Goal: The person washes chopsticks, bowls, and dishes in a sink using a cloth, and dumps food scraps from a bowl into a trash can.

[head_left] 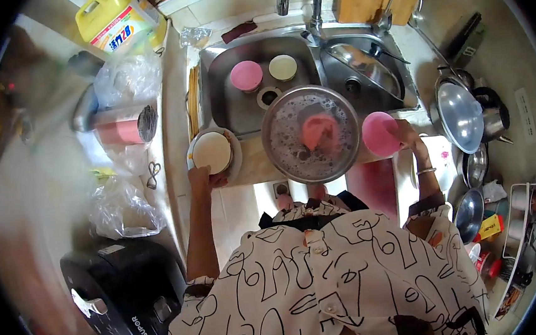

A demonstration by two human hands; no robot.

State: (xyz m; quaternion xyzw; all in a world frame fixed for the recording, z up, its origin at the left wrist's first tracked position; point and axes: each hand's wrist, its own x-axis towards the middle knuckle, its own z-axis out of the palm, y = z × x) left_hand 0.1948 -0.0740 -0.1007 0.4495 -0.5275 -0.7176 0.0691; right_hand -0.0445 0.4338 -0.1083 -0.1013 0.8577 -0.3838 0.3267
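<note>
My left hand [209, 176] is closed on the near edge of a white bowl [212, 152], which sits over a patterned plate [237, 154] on the left counter. At the counter's right side, my right hand [409, 136] grips a pink bowl [380, 133] by its right edge. Between my hands stands a round metal basin [268, 139] of foamy water. A pinkish-red cloth-like thing [319, 130] lies in that water; its exact kind is unclear. Beyond the basin, another pink bowl [246, 75] and a cream bowl [283, 68] sit in the left sink [222, 105].
A tap [315, 12] rises behind the double sink. In the right sink leans a metal lid or pan [361, 66]. A yellow detergent jug [121, 21], plastic bags [126, 207] and a black appliance [130, 298] line the left. Pots and bowls [460, 117] crowd the right.
</note>
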